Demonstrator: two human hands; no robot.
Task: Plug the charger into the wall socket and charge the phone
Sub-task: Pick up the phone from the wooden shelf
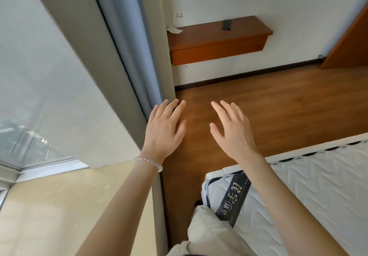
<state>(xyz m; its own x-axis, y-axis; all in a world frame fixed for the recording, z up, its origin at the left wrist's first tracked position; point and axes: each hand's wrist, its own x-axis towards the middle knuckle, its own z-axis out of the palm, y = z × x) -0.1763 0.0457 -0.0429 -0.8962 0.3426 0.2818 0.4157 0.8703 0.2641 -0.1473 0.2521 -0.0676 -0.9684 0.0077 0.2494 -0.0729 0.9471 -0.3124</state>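
Note:
A white wall socket [179, 14] sits on the far wall just above a wooden wall shelf [219, 42]. A dark flat phone [226, 25] lies on the shelf top, to the right of the socket. At the shelf's left end rests a white object [174, 30], possibly the charger with its cable; I cannot tell for sure. My left hand [164, 130], with a bead bracelet on the wrist, and my right hand [233, 132] are held out in front of me over the floor, fingers spread, holding nothing, far from the shelf.
A grey-blue curtain [127, 36] and a window wall run along the left, with a beige sill [69, 206] below. A white mattress [318, 186] lies at the lower right. Wooden floor [268, 100] stretches between me and the shelf. A second small socket [185, 66] sits under the shelf.

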